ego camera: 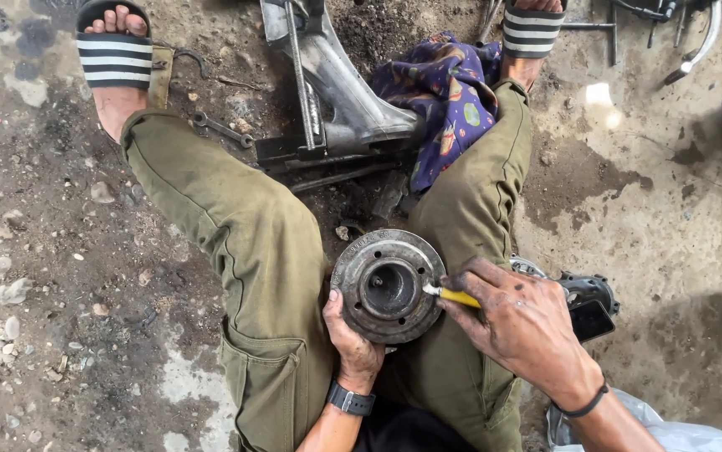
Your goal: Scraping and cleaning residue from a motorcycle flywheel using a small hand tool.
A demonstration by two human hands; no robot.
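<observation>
I sit on the ground with my legs in olive trousers spread apart. My left hand (pixel 351 341) grips the lower edge of a round, rusty metal hub (pixel 387 285) with a hollow centre and holds it up between my knees. My right hand (pixel 518 325) is closed on a yellow-handled tool (pixel 459 296), its light tip touching the hub's right rim. A dark watch is on my left wrist and a black band on my right.
A grey metal arm with a threaded rod (pixel 327 84) lies ahead between my feet, next to a purple patterned cloth (pixel 449 96). A wrench (pixel 221 128) lies by my left leg. A dark metal part (pixel 587 297) sits behind my right hand. Loose tools (pixel 670 33) lie top right.
</observation>
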